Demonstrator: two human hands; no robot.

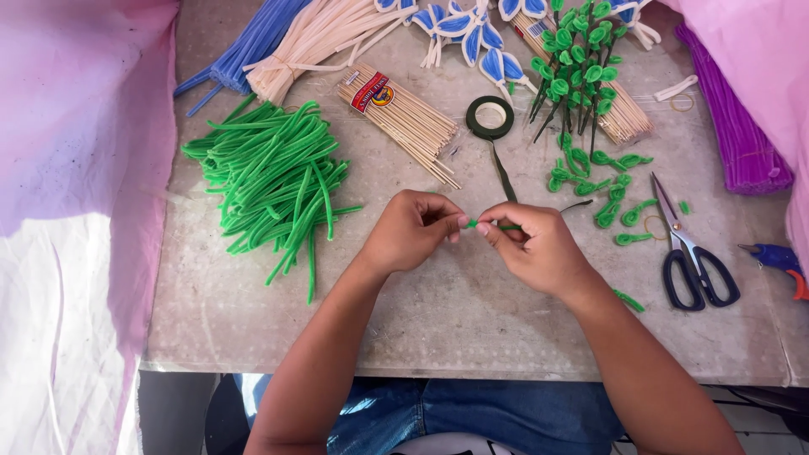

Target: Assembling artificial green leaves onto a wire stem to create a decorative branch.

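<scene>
Two hands pinching a small green pipe cleaner piece at the table's centre.

The left hand [410, 229] and right hand [533, 244] are both closing fingertips on the green pipe cleaner piece [489, 225], mostly hidden between them. Green tape roll [490, 117] is lying at 12 o'clock, loose green pipe cleaners [274, 177] at 9, scissors [693, 257] at 3. The glue gun [779, 261] is running off the right edge.

One scissors [695, 253], one tape roll [490, 117] (green), two hands.
</scene>
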